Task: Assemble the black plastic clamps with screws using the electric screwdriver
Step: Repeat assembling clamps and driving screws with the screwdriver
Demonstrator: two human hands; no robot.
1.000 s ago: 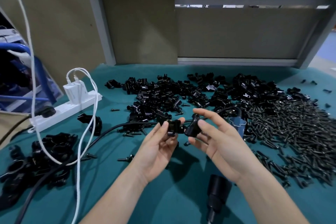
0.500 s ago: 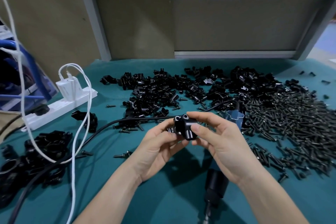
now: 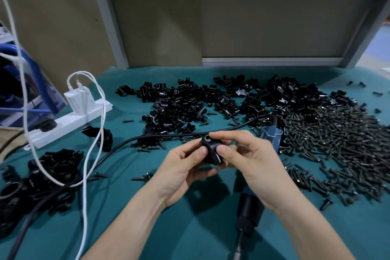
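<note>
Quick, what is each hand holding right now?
Left hand: pinching the black plastic clamp.
Right hand: pinching the same clamp.

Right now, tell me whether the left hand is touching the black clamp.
Touching. The head view shows the left hand pinching the black clamp, its thumb pressed on the near face; the right hand pinches the other side.
</note>
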